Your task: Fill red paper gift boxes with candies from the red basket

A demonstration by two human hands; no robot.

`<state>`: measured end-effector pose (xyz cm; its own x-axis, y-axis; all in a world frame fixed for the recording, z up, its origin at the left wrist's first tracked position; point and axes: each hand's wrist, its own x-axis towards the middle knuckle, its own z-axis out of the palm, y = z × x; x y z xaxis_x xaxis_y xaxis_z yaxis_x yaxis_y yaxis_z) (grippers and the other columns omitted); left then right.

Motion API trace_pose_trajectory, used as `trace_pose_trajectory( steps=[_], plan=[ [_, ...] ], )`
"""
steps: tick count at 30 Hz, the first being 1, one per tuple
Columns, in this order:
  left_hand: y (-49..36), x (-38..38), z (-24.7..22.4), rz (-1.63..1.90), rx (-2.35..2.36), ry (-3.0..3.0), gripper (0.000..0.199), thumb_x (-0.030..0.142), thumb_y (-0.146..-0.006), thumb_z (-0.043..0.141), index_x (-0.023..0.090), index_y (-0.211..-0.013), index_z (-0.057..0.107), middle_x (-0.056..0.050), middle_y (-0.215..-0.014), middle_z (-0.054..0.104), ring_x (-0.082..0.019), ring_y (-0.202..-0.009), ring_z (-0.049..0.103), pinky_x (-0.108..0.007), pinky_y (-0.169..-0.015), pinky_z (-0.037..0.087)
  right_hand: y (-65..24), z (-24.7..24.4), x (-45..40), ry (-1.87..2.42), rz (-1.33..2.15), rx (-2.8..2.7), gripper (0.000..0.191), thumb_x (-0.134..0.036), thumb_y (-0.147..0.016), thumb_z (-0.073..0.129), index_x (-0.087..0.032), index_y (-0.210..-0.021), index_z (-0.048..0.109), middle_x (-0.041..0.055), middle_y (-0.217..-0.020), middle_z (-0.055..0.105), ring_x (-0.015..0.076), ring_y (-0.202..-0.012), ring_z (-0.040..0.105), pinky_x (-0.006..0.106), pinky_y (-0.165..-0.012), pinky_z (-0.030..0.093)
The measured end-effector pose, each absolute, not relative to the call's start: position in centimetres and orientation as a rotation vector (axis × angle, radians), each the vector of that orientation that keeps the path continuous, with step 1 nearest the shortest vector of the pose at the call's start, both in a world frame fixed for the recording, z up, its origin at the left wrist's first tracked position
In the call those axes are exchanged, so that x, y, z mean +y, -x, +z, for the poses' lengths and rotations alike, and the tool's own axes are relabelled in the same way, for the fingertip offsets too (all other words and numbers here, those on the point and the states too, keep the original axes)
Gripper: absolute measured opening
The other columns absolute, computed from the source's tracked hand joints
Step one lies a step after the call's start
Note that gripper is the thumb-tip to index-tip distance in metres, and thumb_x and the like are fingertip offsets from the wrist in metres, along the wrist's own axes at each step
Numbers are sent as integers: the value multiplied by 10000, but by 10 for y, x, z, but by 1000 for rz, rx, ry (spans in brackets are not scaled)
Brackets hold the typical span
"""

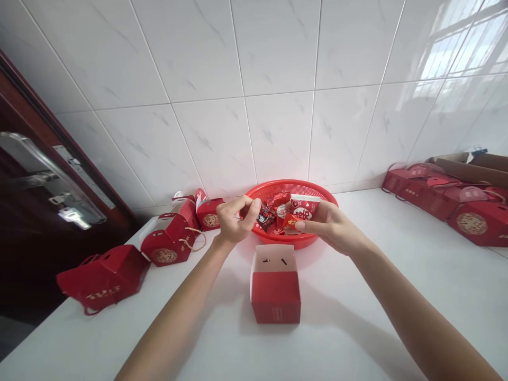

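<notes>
My right hand [335, 226] is closed on a red-and-white candy packet [305, 207], with a smaller orange-red wrapped candy [291, 221] under its thumb. My left hand [237, 219] is at the left rim of the red plastic basket [293, 244], its fingers curled and thumb pressed in; what they hold, if anything, is hidden. Wrapped candies [280, 199] in red and dark wrappers lie in the basket. Directly in front of the basket stands a red gift box [277, 296] with its pale-lined flap raised; its contents are hidden from this angle.
Several red gift boxes with cord handles [165, 246] line the left side, the nearest [107, 275] by a dark door [27, 222]. More red boxes [432, 193] stand at the right before a brown carton [472, 168]. White tiles [278, 132] back the white tabletop [222, 338].
</notes>
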<state>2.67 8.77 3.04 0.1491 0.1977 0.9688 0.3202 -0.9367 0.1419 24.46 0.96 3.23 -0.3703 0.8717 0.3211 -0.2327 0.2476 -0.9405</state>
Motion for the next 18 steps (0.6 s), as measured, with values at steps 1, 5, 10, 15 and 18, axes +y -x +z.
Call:
trace_pose_trajectory(
  steps=[1,5,10,15,18],
  plan=[
    [-23,83,34,-1924,-558,2370,360,172,-881,600,185,-545,472,78,-439,412,-53,-395,323,-204,-413,254,-247,35,7,635,1342,-1515,481,-293,-865,803,-217,-1322,672,107,-1272,721,268,-1159,682,456,-1065,516],
    [-10,67,47,-1805,-754,2757,374,244,-899,596,183,-548,480,57,-484,453,-66,-444,383,-205,-443,312,-260,46,1,650,1408,-1667,462,-270,-867,802,-210,-1307,676,104,-1237,732,250,-1118,698,430,-1019,549],
    [-4,51,54,-1517,-1047,3069,382,353,-917,591,184,-584,508,41,-544,441,-92,-517,383,-226,-473,309,-269,54,-8,584,1492,-1955,341,-206,-875,763,-180,-1210,707,97,-1164,750,218,-1065,717,352,-904,596],
    [-8,39,48,-1192,-1150,3154,398,405,-957,559,190,-625,511,36,-583,498,-106,-555,443,-235,-530,354,-256,56,-21,639,1349,-2257,331,-202,-904,704,-193,-1235,704,89,-1210,727,204,-1056,699,336,-904,584],
    [-10,36,45,-1080,-1167,3144,395,404,-979,527,198,-644,490,46,-576,486,-104,-535,429,-239,-525,339,-245,56,-30,689,1263,-2341,385,-166,-905,675,-212,-1288,680,91,-1228,718,196,-1045,699,317,-892,582]
  ],
)
